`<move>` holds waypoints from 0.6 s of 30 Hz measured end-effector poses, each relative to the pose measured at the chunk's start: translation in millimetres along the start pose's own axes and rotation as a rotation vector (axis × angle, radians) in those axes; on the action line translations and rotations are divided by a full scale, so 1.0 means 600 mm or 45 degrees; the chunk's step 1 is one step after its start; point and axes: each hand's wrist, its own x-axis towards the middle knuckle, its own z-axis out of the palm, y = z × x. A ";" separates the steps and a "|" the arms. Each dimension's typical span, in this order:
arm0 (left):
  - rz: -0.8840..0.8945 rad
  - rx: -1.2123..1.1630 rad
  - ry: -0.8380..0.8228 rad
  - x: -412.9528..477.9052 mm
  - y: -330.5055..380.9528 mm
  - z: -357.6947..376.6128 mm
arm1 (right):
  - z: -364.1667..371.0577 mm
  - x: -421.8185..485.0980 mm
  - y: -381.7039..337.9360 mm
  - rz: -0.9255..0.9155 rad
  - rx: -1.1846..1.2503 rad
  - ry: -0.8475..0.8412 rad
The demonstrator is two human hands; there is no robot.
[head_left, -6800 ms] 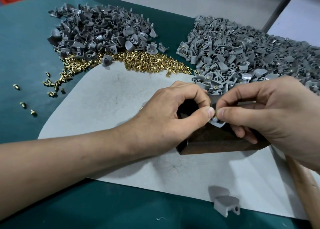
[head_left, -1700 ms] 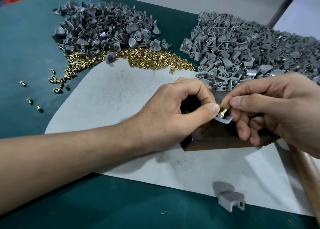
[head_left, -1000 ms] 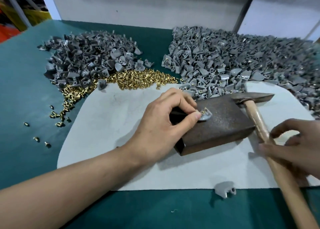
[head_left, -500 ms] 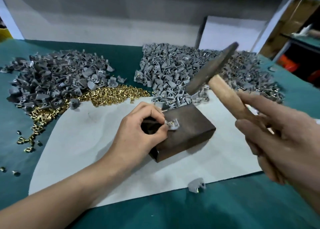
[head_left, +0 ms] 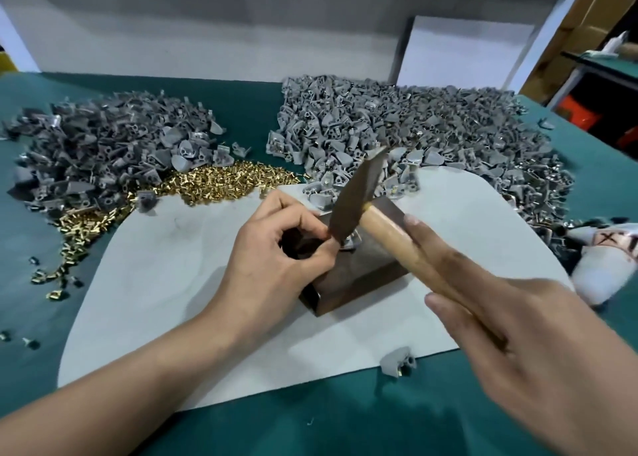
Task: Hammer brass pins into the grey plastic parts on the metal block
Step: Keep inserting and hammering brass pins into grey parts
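Observation:
A dark metal block (head_left: pixel 362 272) sits on a pale sheet (head_left: pixel 165 283) at the table's middle. On its top lies a small grey plastic part (head_left: pixel 352 243), mostly hidden by the hammer head. My left hand (head_left: pixel 276 248) pinches that part between thumb and forefinger at the block's left end. My right hand (head_left: pixel 518 345) grips the wooden handle of a hammer (head_left: pixel 359 193), whose steel head is down on the part. The brass pin is hidden under the head.
A heap of grey parts (head_left: pixel 103 155) lies at the back left, with a band of loose brass pins (head_left: pixel 221 179) in front of it. A larger grey heap (head_left: pixel 431 131) fills the back right. One stray grey part (head_left: pixel 397 366) lies at the sheet's near edge.
My right hand let go of the pin, picked up the hammer from beside the block, raised it and has swung its head down onto the part. My left hand kept pinching the part.

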 end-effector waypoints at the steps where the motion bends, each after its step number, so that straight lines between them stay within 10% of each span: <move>1: 0.012 -0.001 0.000 0.000 0.000 0.000 | -0.003 0.001 0.001 0.004 0.012 -0.007; 18: -0.001 0.014 0.007 -0.003 0.007 0.001 | -0.001 0.007 0.012 -0.031 -0.013 0.077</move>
